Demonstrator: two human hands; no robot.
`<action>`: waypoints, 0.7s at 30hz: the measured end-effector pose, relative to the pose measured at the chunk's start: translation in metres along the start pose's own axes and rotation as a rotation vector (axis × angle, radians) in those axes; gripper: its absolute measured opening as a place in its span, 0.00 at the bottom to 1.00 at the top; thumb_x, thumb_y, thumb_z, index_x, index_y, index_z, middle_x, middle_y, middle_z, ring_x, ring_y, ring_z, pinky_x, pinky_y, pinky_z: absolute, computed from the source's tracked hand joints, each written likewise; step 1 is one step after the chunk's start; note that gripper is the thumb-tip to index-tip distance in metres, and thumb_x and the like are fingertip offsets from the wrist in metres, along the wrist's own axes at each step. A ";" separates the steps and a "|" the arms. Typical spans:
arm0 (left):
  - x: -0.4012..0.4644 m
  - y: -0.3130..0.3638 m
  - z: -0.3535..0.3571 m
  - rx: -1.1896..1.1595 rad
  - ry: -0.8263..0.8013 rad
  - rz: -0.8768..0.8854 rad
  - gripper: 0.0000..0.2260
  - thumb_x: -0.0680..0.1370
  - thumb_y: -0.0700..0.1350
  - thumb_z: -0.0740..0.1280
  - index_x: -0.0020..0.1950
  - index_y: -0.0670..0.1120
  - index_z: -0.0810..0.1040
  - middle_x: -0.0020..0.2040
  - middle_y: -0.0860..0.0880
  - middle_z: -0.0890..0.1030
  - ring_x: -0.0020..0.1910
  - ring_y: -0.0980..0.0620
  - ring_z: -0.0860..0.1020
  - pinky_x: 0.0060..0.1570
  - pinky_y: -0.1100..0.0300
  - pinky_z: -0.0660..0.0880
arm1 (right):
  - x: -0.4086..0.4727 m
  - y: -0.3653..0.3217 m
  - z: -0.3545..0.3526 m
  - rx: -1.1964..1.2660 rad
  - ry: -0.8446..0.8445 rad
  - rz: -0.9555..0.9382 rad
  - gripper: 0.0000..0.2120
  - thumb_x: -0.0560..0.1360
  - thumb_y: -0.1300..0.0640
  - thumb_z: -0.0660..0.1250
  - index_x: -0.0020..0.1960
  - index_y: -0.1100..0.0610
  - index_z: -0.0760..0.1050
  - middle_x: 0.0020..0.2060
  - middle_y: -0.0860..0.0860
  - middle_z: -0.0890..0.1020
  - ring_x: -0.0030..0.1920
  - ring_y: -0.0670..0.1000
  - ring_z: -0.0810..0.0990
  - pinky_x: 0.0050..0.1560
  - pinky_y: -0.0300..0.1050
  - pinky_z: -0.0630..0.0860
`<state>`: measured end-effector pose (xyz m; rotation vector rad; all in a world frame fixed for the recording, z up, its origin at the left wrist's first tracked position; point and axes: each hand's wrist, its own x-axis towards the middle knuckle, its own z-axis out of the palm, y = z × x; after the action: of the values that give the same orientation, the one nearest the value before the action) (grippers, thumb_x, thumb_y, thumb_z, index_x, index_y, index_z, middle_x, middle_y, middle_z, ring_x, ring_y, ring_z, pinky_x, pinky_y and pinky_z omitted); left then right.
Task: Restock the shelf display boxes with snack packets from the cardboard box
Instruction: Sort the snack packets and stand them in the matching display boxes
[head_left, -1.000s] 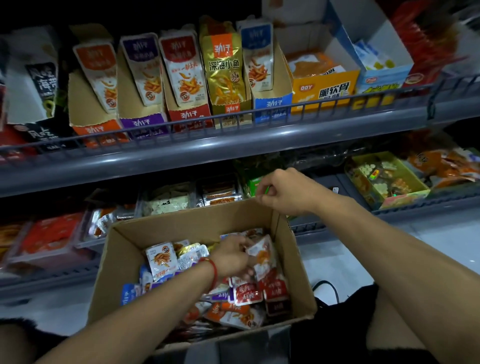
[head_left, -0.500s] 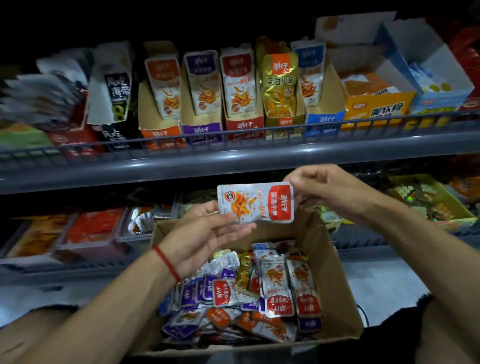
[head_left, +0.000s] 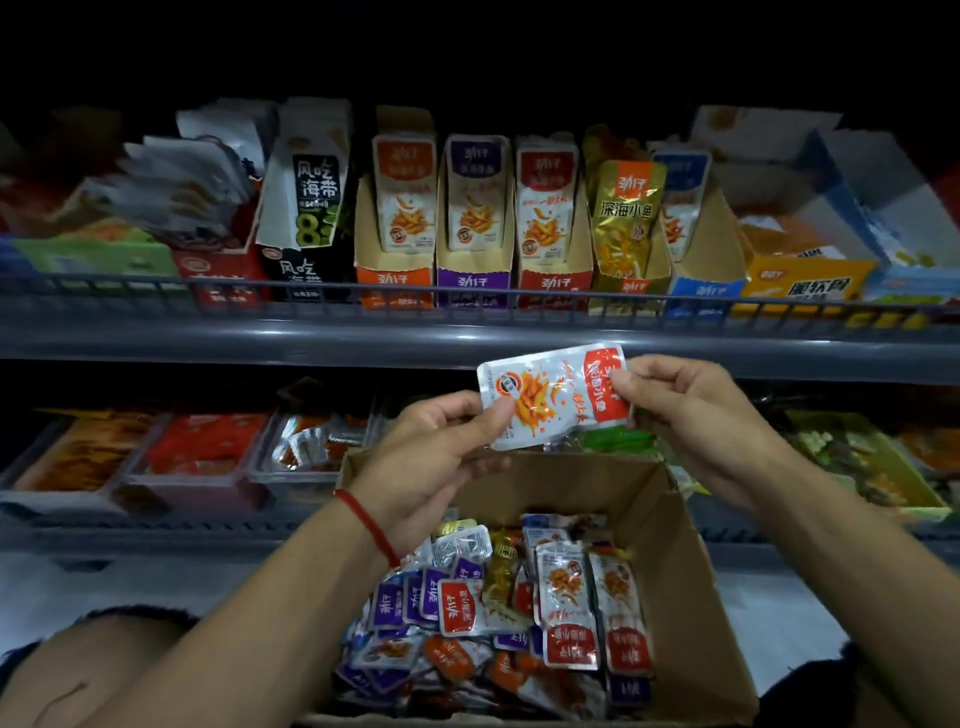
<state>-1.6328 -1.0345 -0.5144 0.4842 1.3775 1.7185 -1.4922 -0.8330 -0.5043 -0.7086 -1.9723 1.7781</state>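
A red-and-silver snack packet (head_left: 556, 397) is held sideways above the cardboard box (head_left: 670, 525). My left hand (head_left: 441, 457) pinches its left end with the thumb on top. My right hand (head_left: 691, 410) pinches its red right end. The box lies below my hands and holds several loose packets (head_left: 519, 618) in red, purple, orange and gold. On the upper shelf stands a row of display boxes: orange (head_left: 395, 234), purple (head_left: 472, 234), red (head_left: 553, 239), gold (head_left: 626, 228) and blue (head_left: 691, 244), each with upright packets.
A grey wire rail (head_left: 467, 293) runs along the upper shelf front. Black seaweed packs (head_left: 306, 208) and loose white packets (head_left: 182, 176) stand at the left, a yellow box (head_left: 810, 275) at the right. The lower shelf carries clear trays (head_left: 197, 452) and a green box (head_left: 862, 462).
My left hand lifted a red packet out of the box and my right hand came off the box rim to grip its other end. The packet has risen further toward the upper shelf.
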 end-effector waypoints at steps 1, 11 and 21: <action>0.000 0.001 0.001 -0.023 -0.007 0.002 0.08 0.73 0.47 0.70 0.45 0.43 0.84 0.48 0.48 0.86 0.48 0.52 0.82 0.51 0.53 0.79 | 0.002 -0.006 0.002 0.003 0.024 -0.011 0.09 0.77 0.55 0.71 0.50 0.60 0.83 0.45 0.57 0.87 0.48 0.56 0.83 0.49 0.46 0.78; 0.006 0.005 -0.029 0.129 0.336 0.085 0.06 0.77 0.40 0.72 0.50 0.50 0.86 0.51 0.45 0.85 0.53 0.45 0.83 0.47 0.53 0.82 | 0.081 -0.150 -0.012 -0.918 0.347 -0.692 0.12 0.84 0.52 0.62 0.63 0.57 0.76 0.56 0.50 0.79 0.56 0.44 0.76 0.55 0.38 0.76; 0.009 0.009 -0.035 0.131 0.361 0.121 0.07 0.78 0.37 0.70 0.53 0.47 0.82 0.51 0.45 0.84 0.50 0.47 0.82 0.45 0.54 0.83 | 0.154 -0.169 0.018 -1.317 0.207 -0.559 0.15 0.83 0.53 0.63 0.67 0.58 0.74 0.62 0.58 0.80 0.61 0.59 0.80 0.55 0.46 0.73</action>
<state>-1.6669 -1.0484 -0.5184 0.3448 1.7562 1.8858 -1.6437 -0.7656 -0.3456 -0.5177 -2.6408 -0.0615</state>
